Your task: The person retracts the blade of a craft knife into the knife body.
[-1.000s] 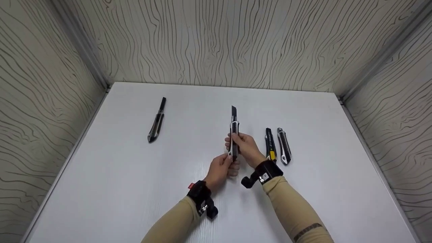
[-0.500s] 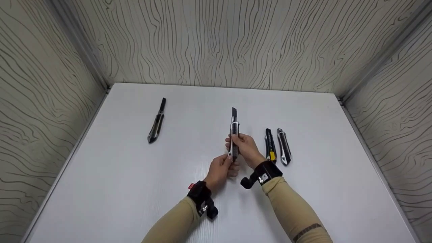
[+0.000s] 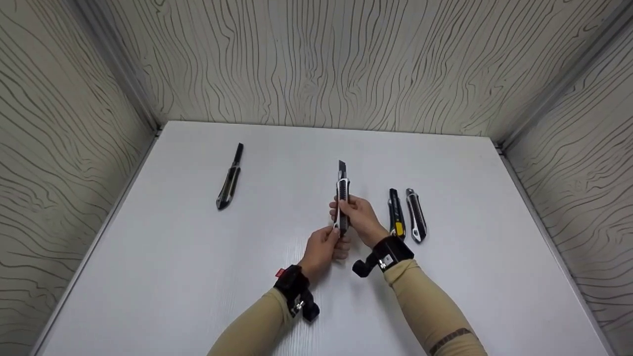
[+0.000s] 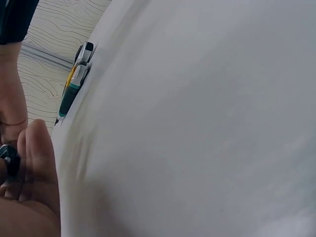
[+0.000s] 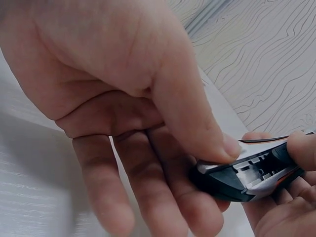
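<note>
A silver-and-black utility knife (image 3: 343,188) points away from me, its blade (image 3: 342,166) extended. My right hand (image 3: 363,217) grips its body, thumb on top along the slider track. Below it, my left hand (image 3: 319,249) pinches the rear end. In the right wrist view the left hand (image 5: 148,108) holds the dark end cap (image 5: 222,182) between thumb and fingers, while the right hand (image 5: 286,217) enters at the right edge. The left wrist view catches the left hand (image 4: 37,192), the right hand (image 4: 11,98) and the knife's end (image 4: 10,160) at its left side.
A knife with its blade out (image 3: 229,188) lies at the left of the white table (image 3: 148,257). Right of my hands lie a black-and-yellow knife (image 3: 396,215) and a silver-and-black one (image 3: 417,215), side by side. Wood-patterned walls (image 3: 316,64) stand around the table.
The right thumb has slid slightly back toward the knife's rear, and less blade sticks out of the front. The left hand and the other knives stay in place.
</note>
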`<state>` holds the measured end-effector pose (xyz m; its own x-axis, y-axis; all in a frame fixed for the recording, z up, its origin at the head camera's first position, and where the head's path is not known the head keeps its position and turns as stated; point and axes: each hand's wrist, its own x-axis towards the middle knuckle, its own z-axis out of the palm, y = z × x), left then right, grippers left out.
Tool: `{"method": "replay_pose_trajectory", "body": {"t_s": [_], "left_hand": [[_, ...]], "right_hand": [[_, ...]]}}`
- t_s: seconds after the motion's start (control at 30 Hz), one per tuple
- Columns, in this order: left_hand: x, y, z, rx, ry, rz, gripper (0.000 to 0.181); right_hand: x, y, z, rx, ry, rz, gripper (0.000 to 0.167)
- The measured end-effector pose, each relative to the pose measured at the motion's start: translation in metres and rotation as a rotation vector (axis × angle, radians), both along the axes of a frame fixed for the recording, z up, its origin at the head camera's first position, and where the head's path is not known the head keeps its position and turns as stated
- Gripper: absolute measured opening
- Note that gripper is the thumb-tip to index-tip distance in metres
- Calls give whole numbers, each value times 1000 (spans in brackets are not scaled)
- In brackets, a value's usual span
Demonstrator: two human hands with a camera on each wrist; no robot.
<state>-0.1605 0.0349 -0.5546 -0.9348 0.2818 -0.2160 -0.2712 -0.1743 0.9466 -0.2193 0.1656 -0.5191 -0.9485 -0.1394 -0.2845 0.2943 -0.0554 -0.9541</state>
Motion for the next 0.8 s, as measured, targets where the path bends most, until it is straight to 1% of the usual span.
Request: {"method": "replay_pose_trajectory", "body": {"t_s": [0.27,0.4,0.6,0.8], "left_hand": [[1,-1,2,2,-4,0,30],[0,-1,1,3,5,-8,31],[0,-2,0,-18,23,-26,30],[-1,-3,0,5,16,-21,31]], "right_hand": [[-1,0,-1,19,-13,-13,36],[0,1,-1,8,-8,-8,35],[1,0,0,2,-15,0,36],[1,0,-1,-1,-11,7,36]]}}
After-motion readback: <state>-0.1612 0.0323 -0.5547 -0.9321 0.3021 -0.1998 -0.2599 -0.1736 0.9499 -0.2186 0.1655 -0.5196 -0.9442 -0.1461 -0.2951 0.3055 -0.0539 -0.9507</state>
